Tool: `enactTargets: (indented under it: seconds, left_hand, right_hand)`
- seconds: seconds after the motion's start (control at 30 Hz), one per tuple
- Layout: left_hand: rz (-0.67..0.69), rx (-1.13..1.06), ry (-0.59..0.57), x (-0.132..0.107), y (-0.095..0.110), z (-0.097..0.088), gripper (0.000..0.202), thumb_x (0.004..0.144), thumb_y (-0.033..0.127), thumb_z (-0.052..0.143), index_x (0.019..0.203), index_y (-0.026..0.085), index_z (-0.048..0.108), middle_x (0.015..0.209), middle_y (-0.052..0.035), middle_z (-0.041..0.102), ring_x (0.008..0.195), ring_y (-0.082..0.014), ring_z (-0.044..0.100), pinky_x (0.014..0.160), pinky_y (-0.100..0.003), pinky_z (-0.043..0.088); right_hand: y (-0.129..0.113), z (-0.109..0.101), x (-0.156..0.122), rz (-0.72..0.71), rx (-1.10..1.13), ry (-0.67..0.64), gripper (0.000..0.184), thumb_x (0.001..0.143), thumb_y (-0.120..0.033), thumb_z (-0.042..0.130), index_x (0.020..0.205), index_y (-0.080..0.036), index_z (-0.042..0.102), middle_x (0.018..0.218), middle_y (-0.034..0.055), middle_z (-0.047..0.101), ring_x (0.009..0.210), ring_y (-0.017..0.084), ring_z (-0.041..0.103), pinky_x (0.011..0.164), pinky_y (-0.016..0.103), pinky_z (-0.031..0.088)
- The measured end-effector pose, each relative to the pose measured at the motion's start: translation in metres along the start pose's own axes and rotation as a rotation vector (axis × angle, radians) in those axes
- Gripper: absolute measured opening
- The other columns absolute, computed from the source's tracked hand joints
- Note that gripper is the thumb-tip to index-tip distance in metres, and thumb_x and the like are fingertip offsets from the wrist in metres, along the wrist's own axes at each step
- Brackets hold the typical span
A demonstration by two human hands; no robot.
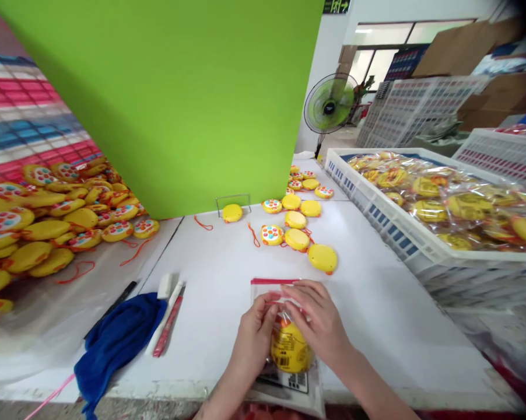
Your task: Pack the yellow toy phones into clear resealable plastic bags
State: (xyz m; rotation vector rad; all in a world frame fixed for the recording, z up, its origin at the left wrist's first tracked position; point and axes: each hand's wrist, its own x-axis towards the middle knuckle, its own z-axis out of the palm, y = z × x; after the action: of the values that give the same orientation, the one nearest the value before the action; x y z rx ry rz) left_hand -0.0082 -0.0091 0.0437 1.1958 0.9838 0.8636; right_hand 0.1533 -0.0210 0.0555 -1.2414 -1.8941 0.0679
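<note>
A clear plastic bag with a yellow toy (290, 348) inside lies at the table's front edge, printed text and a barcode showing on its face. My left hand (256, 332) is closed at the bag's upper left, thumb and fingers pinching its top. From the other side my right hand (319, 318) also has its fingers closed on the top of the bag. Underneath lies another clear bag with a red strip (269, 281) along its upper edge. Just beyond the hands sits a loose yellow toy (323, 258).
Several yellow toys (295, 220) are scattered ahead, before a green board (193, 105). More are heaped at left (48, 227). A blue cloth (121, 332), pens (169, 324) and a white block (165, 286) lie left. A white crate (403, 233) of bagged toys stands right.
</note>
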Motion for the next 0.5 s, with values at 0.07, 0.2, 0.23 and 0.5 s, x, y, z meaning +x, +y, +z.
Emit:
enactTargets:
  seconds: [0.07,0.2,0.23,0.5]
  left_hand:
    - [0.077,0.099,-0.016,-0.001,0.005,0.003,0.026,0.091,0.032,0.048,0.112,0.019,0.056,0.095,-0.0046,0.067,0.08,-0.017,0.059,0.078,-0.028,0.046]
    - [0.164,0.361,-0.019,-0.004,0.01,0.005,0.024,0.093,0.024,0.041,0.108,0.018,0.058,0.097,-0.0076,0.068,0.078,-0.0181,0.059,0.074,-0.028,0.045]
    - [0.172,0.419,-0.012,-0.004,0.01,0.006,0.024,0.092,0.023,0.04,0.105,0.017,0.059,0.093,-0.0078,0.068,0.076,-0.0182,0.058,0.071,-0.028,0.044]
    - [0.081,0.36,-0.037,0.001,-0.002,0.002,0.028,0.094,0.028,0.041,0.111,0.021,0.062,0.091,-0.0049,0.069,0.079,-0.0182,0.061,0.074,-0.028,0.044]
  right_hand:
    - [-0.006,0.001,0.003,-0.054,-0.045,-0.033,0.042,0.089,-0.01,0.053,0.128,-0.023,0.052,0.106,0.005,0.069,0.101,0.023,0.056,0.086,0.041,0.048]
    - [-0.016,0.003,0.01,-0.127,-0.105,-0.049,0.043,0.09,-0.008,0.049,0.132,-0.02,0.05,0.099,0.0055,0.07,0.094,0.023,0.056,0.082,0.039,0.047]
    - [-0.018,0.003,0.012,-0.134,-0.111,-0.046,0.042,0.09,-0.008,0.049,0.13,-0.02,0.051,0.096,0.0052,0.07,0.091,0.022,0.056,0.08,0.038,0.047]
    - [0.041,0.001,-0.003,0.258,-0.055,0.146,0.016,0.083,-0.015,0.05,0.094,-0.019,0.06,0.086,0.0058,0.065,0.084,0.021,0.056,0.075,0.035,0.048]
